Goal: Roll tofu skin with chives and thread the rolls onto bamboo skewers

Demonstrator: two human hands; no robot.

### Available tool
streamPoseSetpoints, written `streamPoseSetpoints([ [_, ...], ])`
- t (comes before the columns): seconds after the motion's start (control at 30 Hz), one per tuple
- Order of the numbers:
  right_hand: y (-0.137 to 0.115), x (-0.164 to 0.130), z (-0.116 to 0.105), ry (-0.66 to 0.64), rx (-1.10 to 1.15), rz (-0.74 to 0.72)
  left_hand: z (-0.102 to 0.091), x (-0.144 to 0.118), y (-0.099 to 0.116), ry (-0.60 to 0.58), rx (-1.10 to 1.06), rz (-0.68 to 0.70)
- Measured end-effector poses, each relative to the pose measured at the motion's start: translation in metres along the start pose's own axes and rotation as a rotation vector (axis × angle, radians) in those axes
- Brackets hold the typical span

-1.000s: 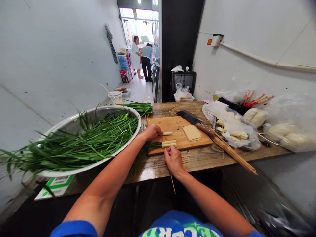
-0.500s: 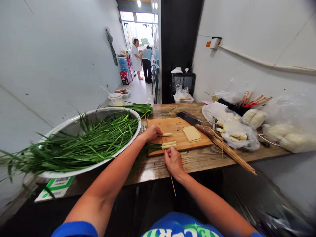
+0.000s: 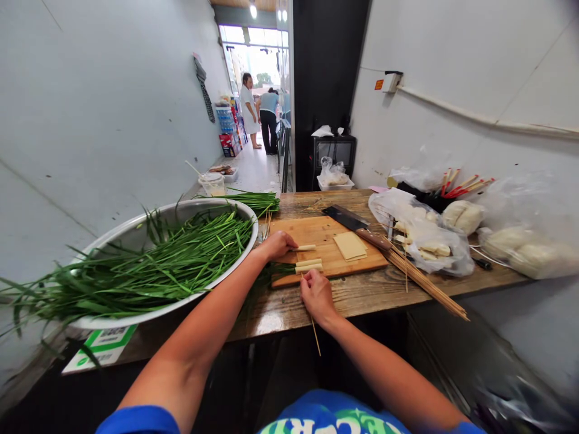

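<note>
Left hand reaches forward, fingers curled; right hand pinched shut

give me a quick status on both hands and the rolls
Left hand pinning a roll on the cutting board. Right hand gripping a skewer at two rolls. Cleaver lies clear.

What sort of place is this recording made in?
Probably a back prep area of a small food shop: a wooden counter holding a basin of chives, a cutting board with a cleaver, and a pile of skewers.
</note>
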State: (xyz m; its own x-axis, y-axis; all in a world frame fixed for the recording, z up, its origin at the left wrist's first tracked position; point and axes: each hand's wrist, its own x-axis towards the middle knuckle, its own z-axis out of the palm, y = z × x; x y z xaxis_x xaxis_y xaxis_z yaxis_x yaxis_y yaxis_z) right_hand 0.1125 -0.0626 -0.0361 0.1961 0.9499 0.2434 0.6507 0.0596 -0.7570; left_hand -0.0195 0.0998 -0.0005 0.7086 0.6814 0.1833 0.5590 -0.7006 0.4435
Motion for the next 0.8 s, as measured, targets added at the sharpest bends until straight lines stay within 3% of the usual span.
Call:
streamPoseSetpoints([
  [0.27, -0.004, 0.003, -0.002, -0.027, 0.002, 0.037, 0.000, 0.000, 0.001, 0.000, 0.009, -0.002],
  [0.8, -0.003, 0.012, 0.004, 0.001, -0.105, -0.050, 0.003, -0.001, -0.001, 0.020, 0.004, -0.045],
])
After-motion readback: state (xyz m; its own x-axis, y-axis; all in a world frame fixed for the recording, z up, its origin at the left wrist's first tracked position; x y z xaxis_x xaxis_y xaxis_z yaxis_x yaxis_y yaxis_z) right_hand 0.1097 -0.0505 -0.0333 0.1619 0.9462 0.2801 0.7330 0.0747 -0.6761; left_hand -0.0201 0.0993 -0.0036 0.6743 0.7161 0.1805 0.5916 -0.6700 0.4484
